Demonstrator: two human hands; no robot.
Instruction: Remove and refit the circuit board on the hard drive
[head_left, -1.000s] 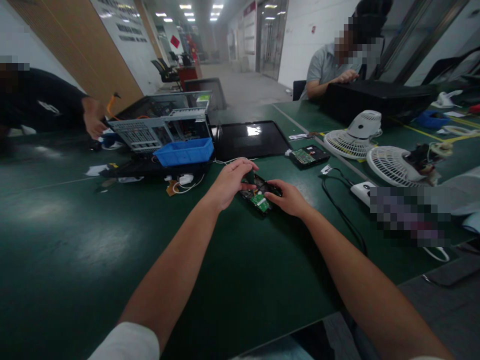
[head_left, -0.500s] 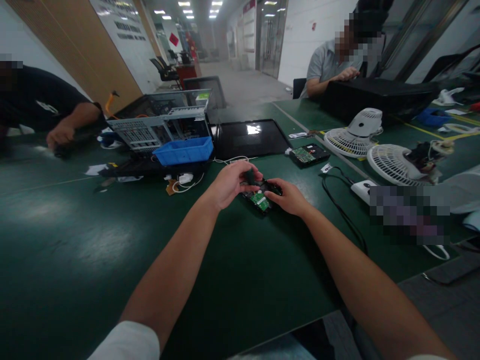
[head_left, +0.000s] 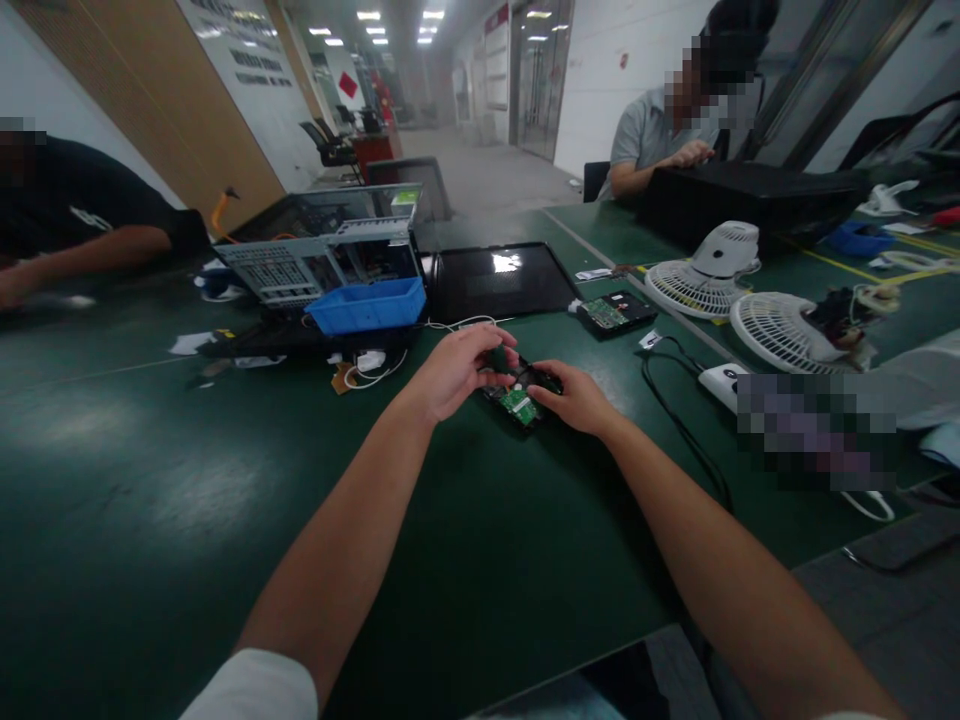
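Observation:
A small black device with a green circuit board (head_left: 519,404), probably a hard drive, rests on the green table between my hands. My left hand (head_left: 466,368) is curled over its far left side, its fingers closed round the dark handle of what looks like a screwdriver (head_left: 498,357). The tool's tip is hidden by the fingers. My right hand (head_left: 571,398) grips the device's right edge, with the thumb near the board and the fingers along the far side.
Beyond stand an open computer case (head_left: 277,268), a blue tray (head_left: 367,306) and a black panel (head_left: 506,282). Right of them lie a hard drive (head_left: 616,312), white fan parts (head_left: 694,288), a power strip (head_left: 724,380) and a black cable (head_left: 686,430). Two people sit across the table.
My hands stay at the device, with only a slight shift of the left fingers. The person at left has drawn a hand back toward the left edge.

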